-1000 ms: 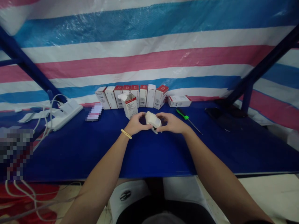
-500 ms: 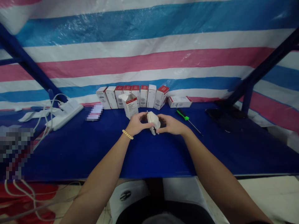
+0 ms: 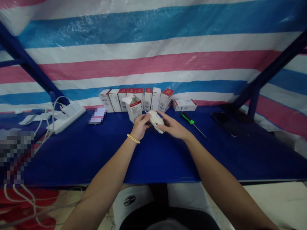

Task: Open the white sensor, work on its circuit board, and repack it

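Between my two hands, a little above the blue tabletop, is a white plastic detector (image 3: 155, 120). My left hand (image 3: 141, 126) grips its left end, the thumb lying along the near side and the other fingers partly hidden. From the right, my right hand (image 3: 173, 126) closes on the detector's other end with thumb and fingers. A thin pointed piece sticks out near my left fingertips, too small to make out. Just behind my left hand stands an opened white and red carton (image 3: 134, 110), printed "DETECTOR", its top flaps up.
Several similar cartons (image 3: 115, 100) stand in a row at the back; another box (image 3: 184, 104) lies flat beside them. A green-handled screwdriver (image 3: 192, 122) lies to the right, with a dark phone-like object (image 3: 226, 123) farther right. On the left are a phone (image 3: 98, 115) and a power strip (image 3: 67, 116) with cables.
The detector has turned in my hands from nearly upright to a flatter, slanting position. My left hand has rolled with it, and my right fingers have shifted over its back edge.
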### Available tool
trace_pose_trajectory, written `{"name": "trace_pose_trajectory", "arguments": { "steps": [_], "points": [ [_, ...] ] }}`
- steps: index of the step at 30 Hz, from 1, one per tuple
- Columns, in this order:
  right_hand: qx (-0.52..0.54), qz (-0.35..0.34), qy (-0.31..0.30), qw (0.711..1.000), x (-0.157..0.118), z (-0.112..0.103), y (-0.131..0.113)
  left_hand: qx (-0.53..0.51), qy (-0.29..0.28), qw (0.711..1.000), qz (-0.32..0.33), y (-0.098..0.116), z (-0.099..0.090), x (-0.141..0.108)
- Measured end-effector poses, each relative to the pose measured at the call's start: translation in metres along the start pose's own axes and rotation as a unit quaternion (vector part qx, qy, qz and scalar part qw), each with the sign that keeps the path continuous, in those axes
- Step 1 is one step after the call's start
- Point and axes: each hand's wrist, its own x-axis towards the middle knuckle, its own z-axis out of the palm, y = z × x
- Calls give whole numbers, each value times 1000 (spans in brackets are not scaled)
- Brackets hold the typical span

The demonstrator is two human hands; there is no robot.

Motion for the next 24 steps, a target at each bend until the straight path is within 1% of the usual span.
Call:
{"name": "trace_pose_trajectory", "arguments": {
  "steps": [3, 7, 10, 12, 15, 19, 21, 24],
  "points": [
    [9, 1, 16, 1000, 2, 4, 6, -40, 28, 999, -14, 2, 2, -2],
    [-1, 20, 2, 1000, 2, 4, 8, -57, 44, 997, -36, 1, 3, -3],
    [-23, 22, 5, 999, 1, 5, 4, -63, 52, 996, -48, -1, 1, -1],
    [-43, 2, 13, 999, 1, 7, 0, -71, 61, 994, -50, -1, 0, 0],
    [-70, -46, 21, 996, 1, 11, -4, -87, 82, 991, -53, 1, -1, 2],
    [-94, -102, 16, 990, 1, 14, -4, -97, 96, 989, -60, 3, -2, 3],
    [-109, -116, 20, 987, 1, 15, -3, -100, 94, 988, -63, 3, -1, 2],
    [-131, -122, 54, 982, 2, 16, -3, -111, 96, 987, -71, 2, 0, 1]
  ]
}}
